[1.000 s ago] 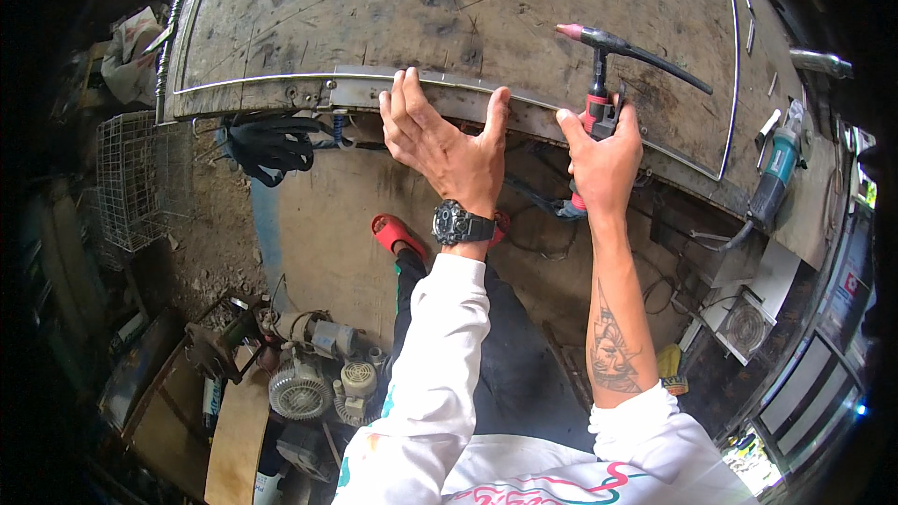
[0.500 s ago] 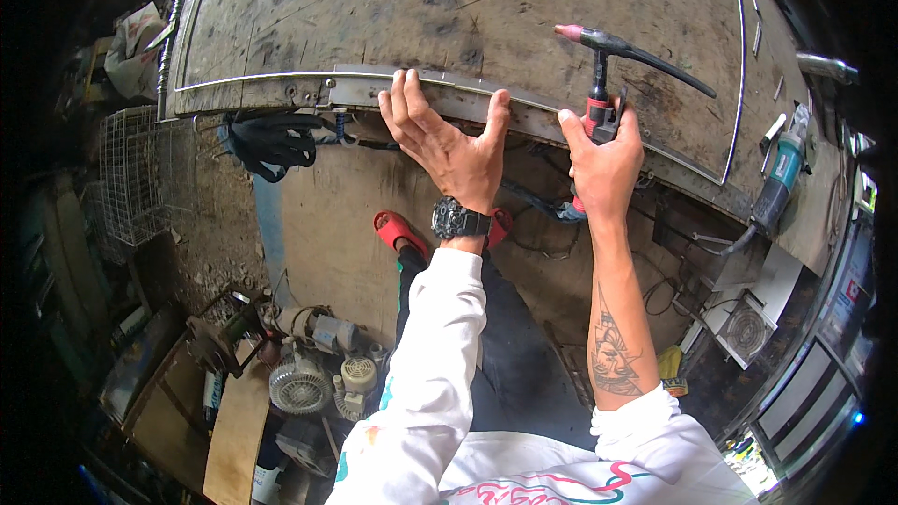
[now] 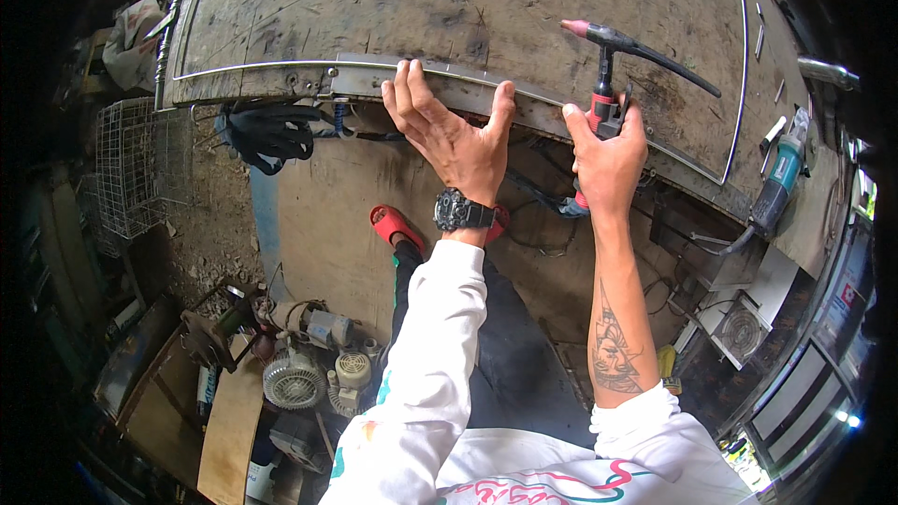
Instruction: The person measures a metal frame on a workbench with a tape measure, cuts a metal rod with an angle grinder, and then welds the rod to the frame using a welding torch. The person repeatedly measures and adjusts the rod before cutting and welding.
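Observation:
My right hand [image 3: 610,157] is wrapped round the red and black handle of a TIG welding torch [image 3: 601,84]. The torch is upright over the table's near edge, its pink nozzle aimed left and its long black back cap slanting right. My left hand [image 3: 451,136] lies with fingers stretched and thumb spread on the near edge of the worn wooden worktable [image 3: 374,9]. Its fingertips touch a flat metal strip [image 3: 360,80] along that edge. A thin metal rod frame [image 3: 253,66] runs along the strip and up both sides of the tabletop.
Black gloves [image 3: 271,134] hang from the table edge at left. An angle grinder [image 3: 783,173] rests at the right edge. Wire baskets [image 3: 126,164] stand at far left; electric motors [image 3: 295,382] and a wooden board [image 3: 232,425] lie lower left. Cables hang under the table.
Both hands and the torch keep nearly the same pose. The view has shifted very slightly; nothing was taken hold of or let go.

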### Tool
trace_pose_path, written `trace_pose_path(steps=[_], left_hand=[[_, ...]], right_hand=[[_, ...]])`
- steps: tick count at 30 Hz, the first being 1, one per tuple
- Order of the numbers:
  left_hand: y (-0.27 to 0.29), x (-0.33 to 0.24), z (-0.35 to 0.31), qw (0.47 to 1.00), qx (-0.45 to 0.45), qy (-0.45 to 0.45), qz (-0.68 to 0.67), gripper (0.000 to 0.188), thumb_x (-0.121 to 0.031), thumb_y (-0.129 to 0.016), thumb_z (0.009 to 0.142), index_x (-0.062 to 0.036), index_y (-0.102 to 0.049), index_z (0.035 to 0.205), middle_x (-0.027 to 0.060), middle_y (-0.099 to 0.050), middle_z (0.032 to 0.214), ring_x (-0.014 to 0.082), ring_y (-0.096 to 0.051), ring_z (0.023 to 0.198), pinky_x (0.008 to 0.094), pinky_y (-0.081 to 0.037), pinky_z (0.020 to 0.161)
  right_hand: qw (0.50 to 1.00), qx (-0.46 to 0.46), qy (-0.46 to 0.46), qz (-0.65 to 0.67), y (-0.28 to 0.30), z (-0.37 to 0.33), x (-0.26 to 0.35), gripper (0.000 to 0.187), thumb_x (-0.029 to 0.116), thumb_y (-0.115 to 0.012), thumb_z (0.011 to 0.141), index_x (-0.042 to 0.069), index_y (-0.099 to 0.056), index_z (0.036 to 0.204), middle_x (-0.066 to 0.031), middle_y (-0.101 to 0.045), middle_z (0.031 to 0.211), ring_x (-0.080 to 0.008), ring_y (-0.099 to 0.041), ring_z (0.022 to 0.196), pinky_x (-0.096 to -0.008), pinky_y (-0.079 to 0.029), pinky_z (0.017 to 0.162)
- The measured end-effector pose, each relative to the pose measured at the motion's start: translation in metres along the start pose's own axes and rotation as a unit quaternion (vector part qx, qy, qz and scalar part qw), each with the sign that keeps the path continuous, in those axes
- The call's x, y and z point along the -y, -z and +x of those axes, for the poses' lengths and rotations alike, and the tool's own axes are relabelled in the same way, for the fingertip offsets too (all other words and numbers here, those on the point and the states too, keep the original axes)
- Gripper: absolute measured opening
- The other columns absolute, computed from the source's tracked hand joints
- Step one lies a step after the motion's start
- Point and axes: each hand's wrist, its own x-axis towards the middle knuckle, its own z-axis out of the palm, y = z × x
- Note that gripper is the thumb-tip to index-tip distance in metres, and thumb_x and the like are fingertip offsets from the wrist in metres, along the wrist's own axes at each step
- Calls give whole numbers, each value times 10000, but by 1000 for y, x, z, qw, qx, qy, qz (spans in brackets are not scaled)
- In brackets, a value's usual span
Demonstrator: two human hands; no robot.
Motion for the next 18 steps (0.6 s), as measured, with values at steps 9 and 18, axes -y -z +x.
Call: trace_pose_path(steps=[9,18], left_hand=[[1,-1,1,1000,-2,-1,1,1082,-537,-878,834,-67,-296,1616,167,-325,1633,455,-232,1570,591,-273,1279],[2,-4,1,999,3,22,-25,1076,-501,-885,835,-81,-287,1625,169,-319,1632,460,-223,1575,604,-271,1280]], right_hand=[[1000,11,6,12,1,0,0,371,189,-847,906,10,-603,1121,-49,-656,816,-148,-593,669,-339,-531,665],[985,41,20,164,26,-8,29,629,228,-570,1134,94,-272,1672,-66,-601,987,-75,-565,641,-234,-493,483]])
